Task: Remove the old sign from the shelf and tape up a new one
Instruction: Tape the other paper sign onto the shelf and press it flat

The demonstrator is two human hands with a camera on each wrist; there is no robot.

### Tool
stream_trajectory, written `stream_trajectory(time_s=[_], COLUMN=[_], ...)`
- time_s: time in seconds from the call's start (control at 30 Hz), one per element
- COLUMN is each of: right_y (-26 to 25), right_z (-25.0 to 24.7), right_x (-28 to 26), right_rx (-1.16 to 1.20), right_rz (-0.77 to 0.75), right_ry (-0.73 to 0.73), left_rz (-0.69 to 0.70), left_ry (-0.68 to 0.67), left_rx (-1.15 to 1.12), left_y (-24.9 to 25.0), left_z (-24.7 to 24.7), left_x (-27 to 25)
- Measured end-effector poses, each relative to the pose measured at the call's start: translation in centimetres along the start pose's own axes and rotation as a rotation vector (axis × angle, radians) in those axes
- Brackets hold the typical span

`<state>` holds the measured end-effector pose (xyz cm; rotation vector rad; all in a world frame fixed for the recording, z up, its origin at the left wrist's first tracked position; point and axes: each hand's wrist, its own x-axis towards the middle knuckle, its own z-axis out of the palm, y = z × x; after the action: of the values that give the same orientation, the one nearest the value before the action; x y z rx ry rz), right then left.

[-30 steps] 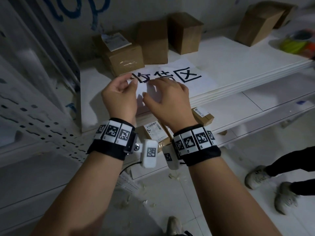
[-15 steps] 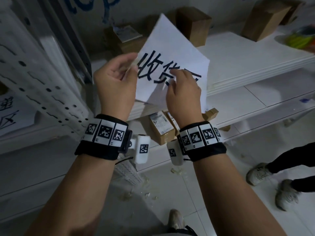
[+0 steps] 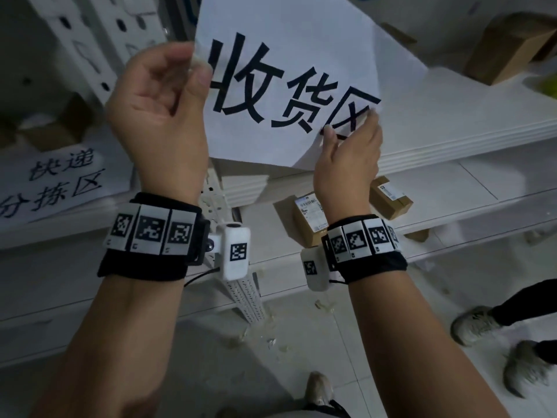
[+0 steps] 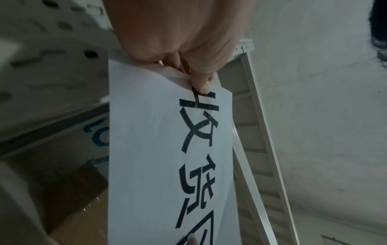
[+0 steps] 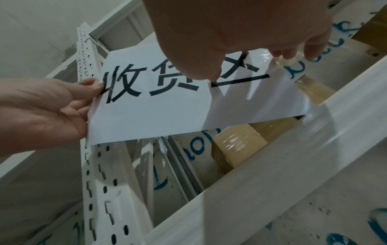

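Note:
The new sign is a white sheet with large black printed characters, held up in the air in front of the shelf. My left hand pinches its left edge between thumb and fingers, as the left wrist view shows. My right hand pinches the lower right corner, over the last character. In the right wrist view the sheet spans both hands, with a shiny clear film at its right edge by my right fingers. A handwritten paper sign hangs on the shelf unit at left.
A perforated white upright stands between my wrists. Cardboard boxes sit on the top shelf and small labelled ones on the lower shelf. Another person's shoes are at the right. Tape scraps litter the floor.
The printed sheet has come up off the shelf board, higher and toward the left. My hands have spread apart, from its left end to its two ends.

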<state>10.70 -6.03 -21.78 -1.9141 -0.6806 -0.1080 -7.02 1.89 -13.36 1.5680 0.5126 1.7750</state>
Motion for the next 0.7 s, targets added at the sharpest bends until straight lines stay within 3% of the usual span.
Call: stream_trajectory(time_s=[0.3,0.7], right_y=[-4.4,-11.3], right_z=[1.2,2.6], right_x=[-2.9,-4.1], right_rx=[0.408,0.594], right_rz=[0.083,-0.018], right_ry=[0.023,0.088], left_rz=[0.050,0.094], left_ry=[0.176,0.260], left_rx=[-0.105,-0.236], left_y=[1.6,2.9], left_z=[-6.4,-13.8], left_x=[2.4,5.8])
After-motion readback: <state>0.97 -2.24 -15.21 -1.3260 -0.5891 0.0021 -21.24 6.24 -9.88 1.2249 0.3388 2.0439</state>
